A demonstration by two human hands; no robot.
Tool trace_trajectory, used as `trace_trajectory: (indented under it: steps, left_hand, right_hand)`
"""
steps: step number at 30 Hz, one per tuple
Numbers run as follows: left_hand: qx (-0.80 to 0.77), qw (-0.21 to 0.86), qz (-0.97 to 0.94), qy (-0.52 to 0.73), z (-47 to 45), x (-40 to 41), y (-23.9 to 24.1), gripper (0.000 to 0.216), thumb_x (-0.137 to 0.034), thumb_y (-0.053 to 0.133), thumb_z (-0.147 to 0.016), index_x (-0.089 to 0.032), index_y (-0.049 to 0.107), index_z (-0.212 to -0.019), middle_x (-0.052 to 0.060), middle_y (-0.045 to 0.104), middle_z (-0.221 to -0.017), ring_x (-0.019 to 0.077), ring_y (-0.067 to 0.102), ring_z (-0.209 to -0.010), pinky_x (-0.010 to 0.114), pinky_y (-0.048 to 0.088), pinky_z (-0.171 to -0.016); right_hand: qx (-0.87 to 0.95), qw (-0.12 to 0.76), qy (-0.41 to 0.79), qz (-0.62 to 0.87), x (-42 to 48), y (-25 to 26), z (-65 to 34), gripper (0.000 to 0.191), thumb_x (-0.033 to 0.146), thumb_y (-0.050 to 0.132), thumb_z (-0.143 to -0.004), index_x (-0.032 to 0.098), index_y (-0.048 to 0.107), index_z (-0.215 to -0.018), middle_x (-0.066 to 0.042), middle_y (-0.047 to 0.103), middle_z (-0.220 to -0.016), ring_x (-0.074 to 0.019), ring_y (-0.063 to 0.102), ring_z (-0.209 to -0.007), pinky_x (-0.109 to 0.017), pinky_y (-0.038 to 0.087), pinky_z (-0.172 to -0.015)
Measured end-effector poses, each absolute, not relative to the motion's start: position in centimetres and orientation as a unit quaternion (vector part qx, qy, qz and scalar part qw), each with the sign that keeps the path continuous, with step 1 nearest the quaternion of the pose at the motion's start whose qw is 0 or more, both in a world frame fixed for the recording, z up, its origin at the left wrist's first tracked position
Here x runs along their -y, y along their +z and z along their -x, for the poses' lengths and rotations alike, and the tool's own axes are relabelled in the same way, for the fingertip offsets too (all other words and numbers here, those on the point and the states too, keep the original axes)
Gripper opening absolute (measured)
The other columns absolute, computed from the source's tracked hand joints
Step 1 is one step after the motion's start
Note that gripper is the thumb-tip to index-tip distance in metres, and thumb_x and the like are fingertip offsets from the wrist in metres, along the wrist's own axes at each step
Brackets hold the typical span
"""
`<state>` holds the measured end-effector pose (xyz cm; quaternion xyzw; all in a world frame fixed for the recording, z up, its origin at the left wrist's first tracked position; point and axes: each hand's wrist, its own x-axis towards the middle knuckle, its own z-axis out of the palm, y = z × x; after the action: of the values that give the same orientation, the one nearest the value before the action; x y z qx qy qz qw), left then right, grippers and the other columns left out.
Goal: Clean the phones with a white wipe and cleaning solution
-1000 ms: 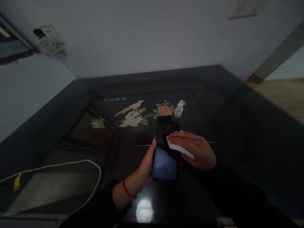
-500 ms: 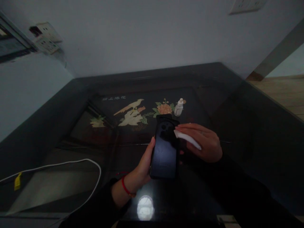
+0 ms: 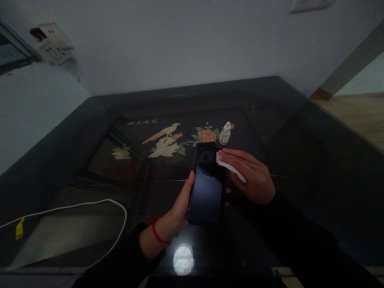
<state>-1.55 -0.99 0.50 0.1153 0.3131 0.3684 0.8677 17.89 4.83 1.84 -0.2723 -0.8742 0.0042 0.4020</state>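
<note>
My left hand (image 3: 180, 208) grips a dark phone (image 3: 207, 188) from below, its back and round camera bump facing up, above the dark table. A red cord circles the left wrist. My right hand (image 3: 252, 178) pinches a small white folded wipe (image 3: 229, 167) between fingers and thumb. The wipe's tip touches the phone's upper right edge next to the camera bump. A ring shows on one finger of the right hand.
A small white dropper bottle (image 3: 225, 134) stands just beyond the phone on the glass-topped table (image 3: 300, 160) with a bird-and-flower inlay (image 3: 168, 142). A white cable (image 3: 90, 206) loops at the left. Wall sockets (image 3: 49, 42) sit at upper left, wooden floor (image 3: 357, 116) at right.
The right hand with the wipe slid off the phone's back to its upper right edge. The phone tilted a little and rose slightly in the view.
</note>
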Motion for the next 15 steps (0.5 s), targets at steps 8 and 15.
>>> trace_trajectory:
  steps: [8,15]
  left_hand:
    - [-0.318,0.851,-0.11,0.404,1.76,0.93,0.18,0.063,-0.064,0.041,-0.087,-0.013,0.064,-0.117,0.012,0.073,-0.097,0.0247,0.07,-0.083,0.038,0.052,-0.081]
    - [-0.287,0.824,-0.159,0.461,2.38,0.4,0.6,0.06,-0.062,0.071,-0.068,-0.018,0.066,-0.109,0.006,0.068,-0.095,0.0153,0.061,-0.077,0.028,0.053,-0.068]
  right_hand:
    - [0.886,0.398,0.063,0.227,-4.39,2.19,-17.7,0.035,0.012,0.05,-0.086,0.015,0.063,-0.118,-0.011,0.071,-0.114,-0.0225,0.064,-0.112,-0.036,0.057,-0.091]
    - [0.664,0.536,0.305,0.422,-4.87,2.24,-17.89,0.021,0.027,0.052,-0.09,0.02,0.071,-0.087,-0.001,0.073,-0.075,-0.0176,0.069,-0.064,-0.028,0.057,-0.056]
